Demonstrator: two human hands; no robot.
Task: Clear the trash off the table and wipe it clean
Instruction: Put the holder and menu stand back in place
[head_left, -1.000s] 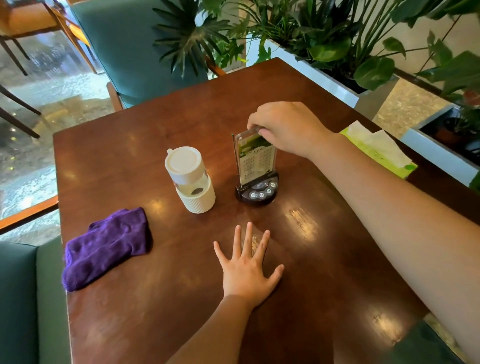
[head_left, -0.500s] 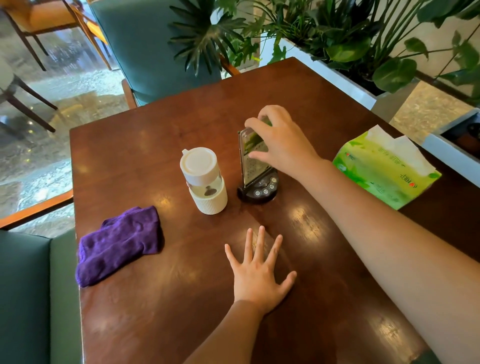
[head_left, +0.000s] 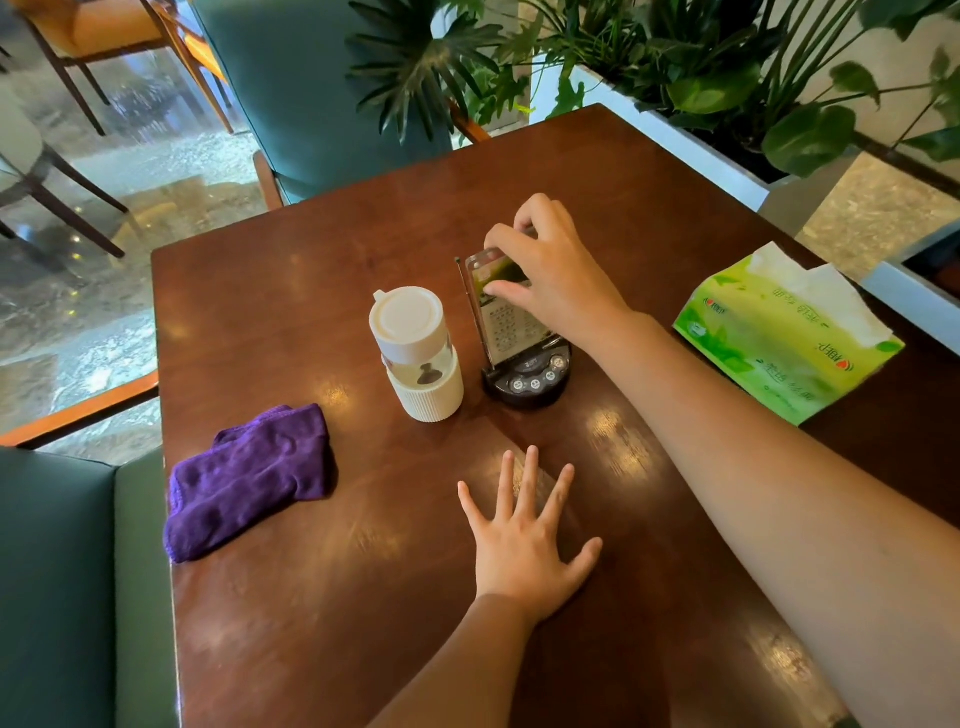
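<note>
We find our right hand (head_left: 556, 270) pinching the upright sign holder (head_left: 506, 317), left hand (head_left: 524, 540) spread flat on the table (head_left: 311, 623), purple cloth (head_left: 249, 478) well left; a careless pull could topple the adjacent cup (head_left: 415, 353).

A dark, glossy wooden bench (head_left: 311, 291) carries a crumpled purple cloth (head_left: 249, 478) near its left edge, a white lidded cup (head_left: 415, 353) just beside a black-based card stand (head_left: 522, 358), a green tissue pack (head_left: 779, 332) at right, and my left hand (head_left: 524, 540) lying flat.
</note>
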